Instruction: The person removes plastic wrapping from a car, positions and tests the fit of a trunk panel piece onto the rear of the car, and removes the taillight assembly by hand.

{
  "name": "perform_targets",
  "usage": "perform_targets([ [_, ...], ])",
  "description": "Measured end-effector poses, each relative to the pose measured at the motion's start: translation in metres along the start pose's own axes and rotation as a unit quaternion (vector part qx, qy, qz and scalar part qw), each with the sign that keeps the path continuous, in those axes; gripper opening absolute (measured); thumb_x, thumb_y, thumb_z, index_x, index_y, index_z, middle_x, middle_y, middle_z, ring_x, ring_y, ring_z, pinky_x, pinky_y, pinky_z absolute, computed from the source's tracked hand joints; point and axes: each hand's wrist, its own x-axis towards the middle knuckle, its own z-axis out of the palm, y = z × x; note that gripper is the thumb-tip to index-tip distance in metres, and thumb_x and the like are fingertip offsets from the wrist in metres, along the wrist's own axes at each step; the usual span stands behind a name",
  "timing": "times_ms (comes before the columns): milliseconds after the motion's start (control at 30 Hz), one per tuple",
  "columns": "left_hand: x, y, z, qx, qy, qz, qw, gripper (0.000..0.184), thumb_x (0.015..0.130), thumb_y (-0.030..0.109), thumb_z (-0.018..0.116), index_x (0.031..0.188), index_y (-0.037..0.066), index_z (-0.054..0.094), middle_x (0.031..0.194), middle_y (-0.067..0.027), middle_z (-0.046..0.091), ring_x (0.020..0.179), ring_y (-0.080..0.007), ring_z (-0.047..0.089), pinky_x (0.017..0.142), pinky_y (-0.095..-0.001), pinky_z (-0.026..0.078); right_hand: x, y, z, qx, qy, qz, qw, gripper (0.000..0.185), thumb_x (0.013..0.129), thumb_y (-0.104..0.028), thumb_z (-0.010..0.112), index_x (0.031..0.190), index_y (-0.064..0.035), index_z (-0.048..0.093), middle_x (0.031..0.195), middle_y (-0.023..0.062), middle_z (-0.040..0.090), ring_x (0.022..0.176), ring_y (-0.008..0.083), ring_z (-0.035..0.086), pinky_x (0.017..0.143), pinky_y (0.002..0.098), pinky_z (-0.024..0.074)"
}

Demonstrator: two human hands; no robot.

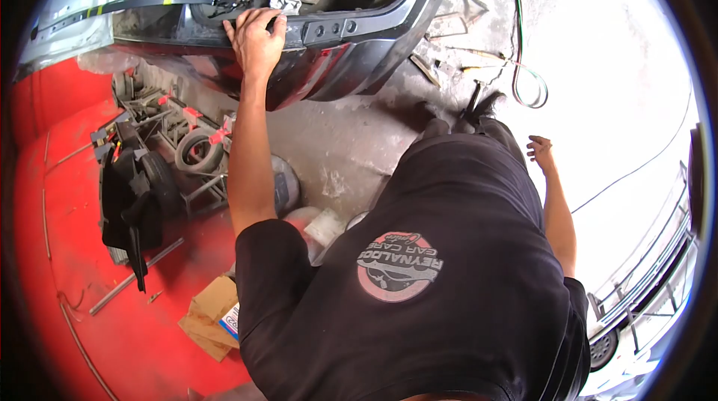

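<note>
Scuffed grey floor [329, 132] lies under a dark car body [374, 64], whose edge meets the spread fingers of the left hand [258, 46], seemingly a steadying touch, while the right hand [541, 152] hangs apart, fingers loosely parted; two-handed work calls for bringing it over.

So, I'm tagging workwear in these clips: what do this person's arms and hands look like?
The left hand and right hand are ungloved, the forearms bare. Short black sleeves match the shirt, which bears a round red-and-grey logo.

Glare bleaches right-hand floor [624, 75] | fisheye curvature | black vignetted edges
</note>
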Motion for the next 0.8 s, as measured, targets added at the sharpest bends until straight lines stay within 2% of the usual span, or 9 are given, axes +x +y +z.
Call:
perform_targets([
  [567,-0.001,0.000,0.002,-0.026,0.033,0.003,0.999,0.019,0.090,0.032,0.072,0.100,0.017,0.079,0.111,-0.0010,0.074,0.122,-0.0240,0.060,0.121,-0.0669,0.019,0.003,0.002,0.000,0.011,0.005,-0.003,1.000,0.049,0.091,-0.013,0.050,0.133,0.0083,0.063,0.092,0.0156,0.073,0.071,0.0198,0.068,0.058,0.0315,0.0554],
  [800,0.000,0.001,0.001,-0.029,0.054,-0.002,0.998,0.018,0.088,0.031,0.074,0.099,0.017,0.079,0.108,-0.0008,0.075,0.118,-0.0231,0.062,0.121,-0.0671,0.021,0.000,-0.008,-0.002,-0.003,0.002,-0.011,1.000,0.049,0.088,-0.012,0.051,0.130,0.0097,0.064,0.091,0.0152,0.073,0.069,0.0190,0.068,0.055,0.0308,0.0541],
])
